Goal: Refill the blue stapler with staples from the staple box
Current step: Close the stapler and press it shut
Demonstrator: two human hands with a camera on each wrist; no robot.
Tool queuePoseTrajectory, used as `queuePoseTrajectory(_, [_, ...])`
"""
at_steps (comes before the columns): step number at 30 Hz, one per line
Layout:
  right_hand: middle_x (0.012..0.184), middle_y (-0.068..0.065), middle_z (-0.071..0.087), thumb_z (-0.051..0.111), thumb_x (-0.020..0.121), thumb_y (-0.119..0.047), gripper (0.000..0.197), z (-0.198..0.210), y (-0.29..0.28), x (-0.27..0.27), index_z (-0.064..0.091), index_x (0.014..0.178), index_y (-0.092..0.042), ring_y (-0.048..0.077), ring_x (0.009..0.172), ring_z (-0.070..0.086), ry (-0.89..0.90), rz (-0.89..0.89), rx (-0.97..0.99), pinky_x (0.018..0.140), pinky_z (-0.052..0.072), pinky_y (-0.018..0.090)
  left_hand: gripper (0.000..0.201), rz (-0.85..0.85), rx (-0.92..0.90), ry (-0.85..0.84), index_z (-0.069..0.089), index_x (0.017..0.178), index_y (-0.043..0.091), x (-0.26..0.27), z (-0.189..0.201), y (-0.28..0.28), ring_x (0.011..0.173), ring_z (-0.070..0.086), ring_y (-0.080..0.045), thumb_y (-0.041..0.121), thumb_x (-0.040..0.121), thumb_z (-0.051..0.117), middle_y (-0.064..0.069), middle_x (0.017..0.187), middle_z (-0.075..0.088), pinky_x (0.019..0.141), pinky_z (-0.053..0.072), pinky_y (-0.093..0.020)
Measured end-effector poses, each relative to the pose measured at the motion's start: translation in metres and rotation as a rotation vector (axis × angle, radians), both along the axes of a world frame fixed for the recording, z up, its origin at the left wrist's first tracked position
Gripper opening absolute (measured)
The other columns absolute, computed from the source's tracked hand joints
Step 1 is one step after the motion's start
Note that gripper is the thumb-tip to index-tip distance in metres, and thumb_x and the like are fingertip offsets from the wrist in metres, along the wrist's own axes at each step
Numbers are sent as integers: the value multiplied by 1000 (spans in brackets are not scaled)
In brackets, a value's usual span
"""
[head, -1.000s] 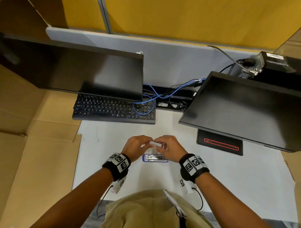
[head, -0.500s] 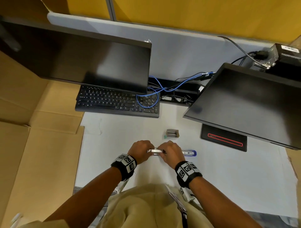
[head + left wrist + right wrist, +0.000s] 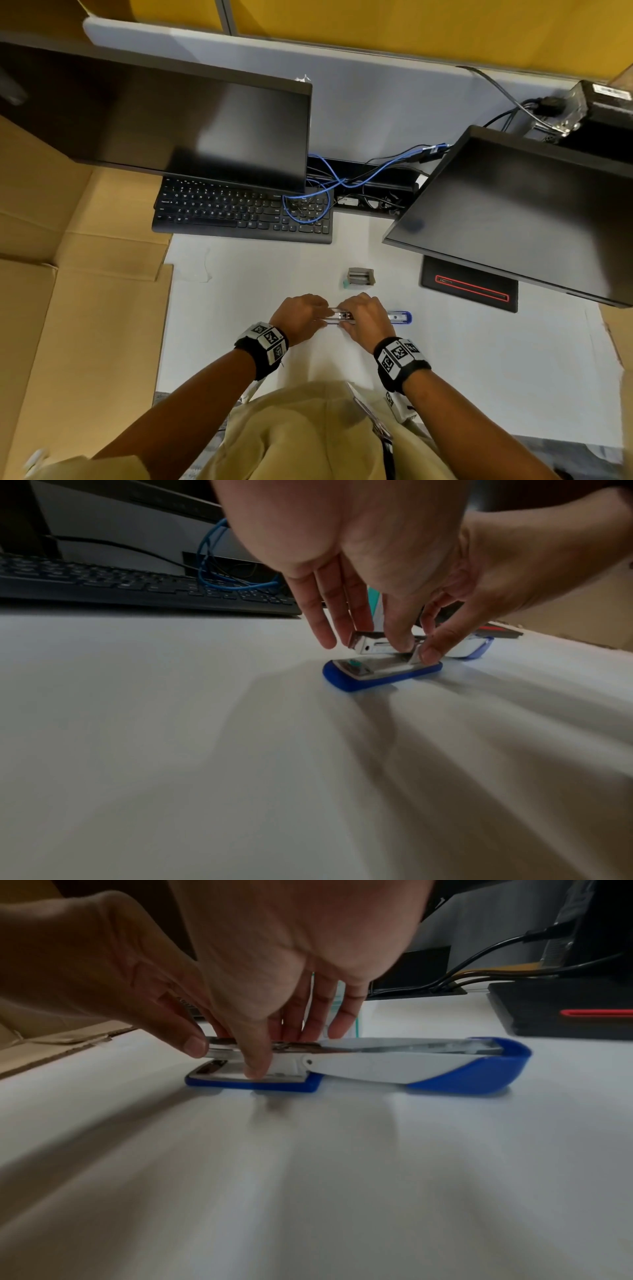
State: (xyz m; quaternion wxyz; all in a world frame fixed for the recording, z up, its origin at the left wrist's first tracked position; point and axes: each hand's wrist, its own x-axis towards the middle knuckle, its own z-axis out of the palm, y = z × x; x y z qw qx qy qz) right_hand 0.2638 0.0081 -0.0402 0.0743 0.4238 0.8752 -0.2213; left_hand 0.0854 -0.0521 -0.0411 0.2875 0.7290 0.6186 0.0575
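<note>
The blue stapler [image 3: 399, 317] lies on the white desk, swung open flat with its blue-and-white lid [image 3: 394, 1068] stretched to the right. Its blue base [image 3: 377, 677] sits under both hands, and the metal magazine [image 3: 371, 643] stands a little above it. My left hand [image 3: 363, 642] pinches the magazine's front end between thumb and fingers. My right hand [image 3: 281, 1050] pinches the same rail near the hinge, thumb in front, fingers behind. Any staples in the rail are hidden by fingers. The small open staple box [image 3: 359, 277] stands just behind the hands.
A black keyboard [image 3: 239, 216] and tangled blue cable [image 3: 308, 205] lie at the back under a dark monitor [image 3: 171, 123]. A second monitor [image 3: 513, 205] and its black base [image 3: 469, 287] are at right. Brown cardboard [image 3: 68, 308] covers the left.
One second ago both hands held a pale strip above the stapler. They have come down onto the magazine, and the lid's blue tip now shows to the right.
</note>
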Motion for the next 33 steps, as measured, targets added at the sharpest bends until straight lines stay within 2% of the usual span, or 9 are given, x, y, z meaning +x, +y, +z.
queuePoseTrajectory(2, [93, -3, 72, 70, 82, -25, 14, 0, 2, 7, 68, 95, -23, 19, 89, 61, -51, 24, 8, 81, 44, 32, 29, -62, 43, 34, 69, 116, 24, 1, -2, 1, 106, 65, -31, 21, 88, 62, -7, 121, 69, 81, 58, -42])
queuePoseTrajectory(6, [96, 1, 70, 66, 83, -20, 19, -1, 12, 24, 67, 102, -22, 22, 89, 61, -162, 65, 36, 81, 43, 34, 20, -139, 110, 55, 74, 103, 20, -5, -7, 0, 88, 70, -31, 18, 87, 62, -8, 103, 75, 64, 61, -41])
queuePoseTrajectory(12, [101, 3, 67, 62, 85, -32, 25, 6, 22, 50, 65, 105, -18, 25, 96, 60, -283, 16, 65, 85, 43, 38, 16, -77, 112, 2, 77, 93, 21, -17, -10, -5, 85, 72, -24, 20, 85, 64, -1, 103, 76, 66, 62, -36])
queuePoseTrajectory(17, [90, 0, 69, 67, 80, -45, 29, 18, 20, 64, 61, 95, -21, 24, 82, 64, -228, -83, 47, 78, 45, 37, 17, -6, 135, -38, 78, 88, 21, -15, -15, -6, 73, 72, -23, 18, 82, 62, -1, 91, 78, 59, 60, -31])
queuePoseTrajectory(21, [90, 0, 67, 74, 78, -40, 29, 38, 18, 66, 64, 98, -21, 22, 76, 64, -87, -135, -1, 67, 53, 33, 17, 2, 81, -28, 77, 86, 20, -15, -17, -4, 74, 69, -22, 18, 85, 60, 1, 89, 76, 62, 58, -31])
queuePoseTrajectory(25, [95, 2, 65, 77, 78, -29, 28, 53, 12, 53, 66, 101, -17, 21, 73, 63, 55, -75, -26, 68, 56, 33, 11, 75, -38, -28, 65, 83, 17, -14, -16, -1, 68, 62, -21, 25, 86, 59, -2, 83, 73, 61, 45, -25])
queuePoseTrajectory(27, [97, 3, 64, 77, 79, -25, 27, 55, 8, 44, 65, 101, -15, 21, 73, 63, 99, -54, -44, 69, 56, 31, 16, 165, -75, -93, 57, 91, 16, -14, -15, -1, 68, 62, -21, 28, 84, 65, -3, 88, 73, 62, 49, -28])
queuePoseTrajectory(29, [98, 4, 63, 77, 79, -23, 27, 53, 5, 34, 64, 102, -14, 22, 75, 62, 148, -38, -69, 71, 54, 29, 27, 238, -115, -180, 49, 98, 17, -13, -12, -2, 74, 66, -23, 25, 82, 69, -4, 94, 73, 68, 56, -31])
queuePoseTrajectory(33, [108, 6, 61, 70, 85, -22, 29, 40, -3, 4, 63, 110, -12, 23, 84, 64, 124, 49, -97, 79, 52, 27, 49, 288, -204, -274, 40, 115, 21, -13, -9, 0, 99, 67, -24, 19, 80, 73, -8, 117, 70, 90, 56, -34])
